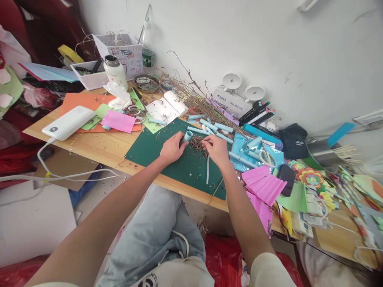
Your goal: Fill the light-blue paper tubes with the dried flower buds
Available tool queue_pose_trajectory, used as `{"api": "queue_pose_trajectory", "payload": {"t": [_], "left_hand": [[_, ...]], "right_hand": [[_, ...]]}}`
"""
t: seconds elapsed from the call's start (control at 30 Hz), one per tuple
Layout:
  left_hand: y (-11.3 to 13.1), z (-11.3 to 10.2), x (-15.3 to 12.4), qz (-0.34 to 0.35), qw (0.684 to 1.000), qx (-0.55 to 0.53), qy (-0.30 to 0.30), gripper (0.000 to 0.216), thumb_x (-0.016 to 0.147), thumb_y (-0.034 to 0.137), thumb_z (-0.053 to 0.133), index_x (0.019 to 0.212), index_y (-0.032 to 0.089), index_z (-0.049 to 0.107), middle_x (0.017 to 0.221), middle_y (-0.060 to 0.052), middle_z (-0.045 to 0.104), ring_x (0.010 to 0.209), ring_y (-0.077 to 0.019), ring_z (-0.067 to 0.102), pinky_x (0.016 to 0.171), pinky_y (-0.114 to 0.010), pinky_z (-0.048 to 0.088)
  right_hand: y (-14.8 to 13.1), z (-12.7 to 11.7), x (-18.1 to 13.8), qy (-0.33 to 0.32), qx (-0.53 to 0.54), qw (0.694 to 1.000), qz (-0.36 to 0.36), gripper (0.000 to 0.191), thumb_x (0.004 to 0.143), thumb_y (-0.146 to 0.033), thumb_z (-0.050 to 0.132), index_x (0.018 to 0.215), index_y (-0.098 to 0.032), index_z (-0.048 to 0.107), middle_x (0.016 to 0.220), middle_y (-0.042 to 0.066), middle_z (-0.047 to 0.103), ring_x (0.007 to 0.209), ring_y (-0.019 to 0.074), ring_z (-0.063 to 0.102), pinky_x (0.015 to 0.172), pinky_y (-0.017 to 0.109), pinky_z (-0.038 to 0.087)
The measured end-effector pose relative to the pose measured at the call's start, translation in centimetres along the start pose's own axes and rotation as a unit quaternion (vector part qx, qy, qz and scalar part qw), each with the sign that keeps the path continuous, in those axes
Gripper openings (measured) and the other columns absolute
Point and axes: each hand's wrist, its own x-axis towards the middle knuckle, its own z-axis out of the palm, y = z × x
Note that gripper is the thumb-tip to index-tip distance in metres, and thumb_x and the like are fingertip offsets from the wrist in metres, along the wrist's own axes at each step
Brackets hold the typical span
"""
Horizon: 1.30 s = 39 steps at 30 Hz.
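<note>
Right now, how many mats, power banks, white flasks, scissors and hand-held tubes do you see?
Mat: 1
Power bank: 1
White flask: 1
Scissors: 1
Tube in left hand: 1
Total: 5

Cutting mat (167, 157): green, matt, plastic-like surf. Table (98, 145): light wood, smooth. Paper tube (188, 136): pale blue, matt. Crumb pile (197, 142): dry plant matter, rough. Power bank (68, 122): white plastic, glossy. Folded sheets (263, 184): pink paper, matt. Cup (318, 153): metal, shiny.
</note>
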Motion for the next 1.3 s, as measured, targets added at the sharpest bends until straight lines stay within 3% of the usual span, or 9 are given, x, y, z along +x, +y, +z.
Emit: {"api": "queue_pose_trajectory", "payload": {"t": [0.13, 0.2, 0.33, 0.53, 0.67, 0.9, 1.07, 1.2, 1.3], "left_hand": [[0.0, -0.1, 0.0, 0.004, 1.0, -0.005, -0.002, 0.018, 0.093, 0.038, 0.05, 0.103, 0.023, 0.051, 0.101, -0.006, 0.067, 0.089, -0.0234, 0.064, 0.075, -0.034, 0.047], [0.0, -0.2, -0.1, 0.003, 1.0, -0.005, -0.003, 0.017, 0.093, 0.038, 0.05, 0.102, 0.023, 0.051, 0.1, -0.006, 0.067, 0.09, -0.0235, 0.064, 0.075, -0.034, 0.047], [-0.1, -0.1, 0.0, 0.006, 1.0, -0.008, -0.002, 0.018, 0.093, 0.039, 0.05, 0.103, 0.023, 0.05, 0.1, -0.006, 0.067, 0.089, -0.0234, 0.064, 0.074, -0.033, 0.046], [-0.1, 0.0, 0.0, 0.006, 1.0, -0.003, -0.003, 0.017, 0.093, 0.038, 0.05, 0.101, 0.023, 0.049, 0.1, -0.006, 0.066, 0.087, -0.0228, 0.064, 0.072, -0.033, 0.045], [-0.1, -0.1, 0.0, 0.006, 1.0, 0.0, -0.002, 0.016, 0.094, 0.038, 0.05, 0.101, 0.024, 0.05, 0.1, -0.006, 0.067, 0.091, -0.0234, 0.064, 0.073, -0.033, 0.046], [-0.3, 0.1, 0.0, -0.001, 1.0, -0.001, -0.005, 0.017, 0.094, 0.039, 0.05, 0.102, 0.024, 0.05, 0.1, -0.006, 0.067, 0.089, -0.0225, 0.065, 0.073, -0.032, 0.047], [-0.3, 0.1, 0.0, 0.005, 1.0, 0.001, -0.002, 0.017, 0.094, 0.039, 0.05, 0.101, 0.024, 0.05, 0.098, -0.006, 0.066, 0.086, -0.0225, 0.064, 0.071, -0.032, 0.046], [-0.2, 0.0, 0.0, 0.008, 1.0, -0.001, -0.003, 0.017, 0.094, 0.039, 0.049, 0.102, 0.024, 0.05, 0.098, -0.005, 0.067, 0.087, -0.0227, 0.064, 0.072, -0.032, 0.046], [-0.1, 0.0, 0.0, 0.007, 1.0, -0.004, 0.0, 0.016, 0.094, 0.039, 0.05, 0.101, 0.024, 0.049, 0.099, -0.005, 0.066, 0.089, -0.0229, 0.064, 0.073, -0.033, 0.046]], "right_hand": [[0.1, -0.2, 0.1, 0.021, -0.07, 0.997, -0.011, 0.023, 0.083, -0.041, 0.066, 0.072, -0.021, 0.068, 0.055, -0.002, 0.063, 0.054, 0.0164, 0.057, 0.059, 0.029, 0.042], [0.1, -0.6, 0.2, 0.023, -0.079, 0.996, -0.038, 0.023, 0.084, -0.039, 0.064, 0.074, -0.02, 0.073, 0.064, 0.001, 0.067, 0.062, 0.0174, 0.06, 0.064, 0.03, 0.044], [0.2, -1.0, 0.3, 0.004, -0.056, 0.996, -0.074, 0.026, 0.087, -0.027, 0.056, 0.098, -0.019, 0.078, 0.091, 0.006, 0.073, 0.074, 0.018, 0.064, 0.073, 0.032, 0.05], [1.2, 0.0, 0.1, 0.018, 0.039, 0.999, 0.013, 0.03, 0.082, -0.019, 0.055, 0.105, -0.019, 0.074, 0.082, 0.005, 0.076, 0.075, 0.0211, 0.073, 0.077, 0.036, 0.058], [1.5, 0.4, 0.0, 0.006, 0.039, 0.999, 0.01, 0.03, 0.083, -0.015, 0.048, 0.099, -0.019, 0.074, 0.088, 0.006, 0.077, 0.081, 0.0217, 0.075, 0.08, 0.037, 0.06], [0.6, 0.4, -0.3, 0.0, 0.04, 0.999, 0.008, 0.03, 0.087, -0.017, 0.041, 0.092, -0.021, 0.07, 0.08, 0.004, 0.074, 0.067, 0.0179, 0.071, 0.066, 0.032, 0.059], [0.4, 0.3, -0.4, -0.005, -0.029, 0.999, -0.035, 0.029, 0.088, -0.02, 0.046, 0.107, -0.022, 0.068, 0.072, 0.001, 0.072, 0.062, 0.0176, 0.068, 0.068, 0.031, 0.054], [0.7, 0.4, -0.5, 0.029, -0.003, 1.0, 0.001, 0.021, 0.087, -0.029, 0.053, 0.093, -0.021, 0.071, 0.07, 0.002, 0.072, 0.059, 0.0177, 0.067, 0.063, 0.029, 0.052], [1.0, 0.4, -0.7, 0.017, 0.019, 1.0, 0.017, 0.023, 0.089, -0.033, 0.05, 0.094, -0.021, 0.069, 0.066, 0.0, 0.069, 0.049, 0.0144, 0.06, 0.055, 0.026, 0.048]]}}
